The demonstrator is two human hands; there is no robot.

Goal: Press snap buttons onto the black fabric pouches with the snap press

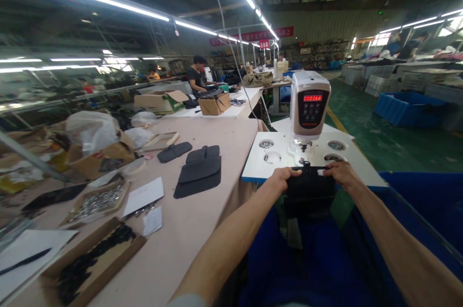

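Both my hands grip a black fabric piece [310,185], which looks like a bag or pouch, by its upper edge. My left hand [284,178] pinches the left corner, my right hand [341,173] the right one. A small white bit shows at the right fingertips. The piece's top edge lies at the front of the white machine table [260,165], just below the press head of a white snap-setting machine [310,104]. Its red display reads 000068. Round cups with small metal parts [336,145] are sunk into the table on either side.
To the left, a cloth-covered table [188,249] bears dark flat fabric pieces [198,174], a tray of metal parts [97,201] and a cardboard box of black parts [94,261]. A co-worker [197,78] sits farther back. Blue crates [408,109] stand at right.
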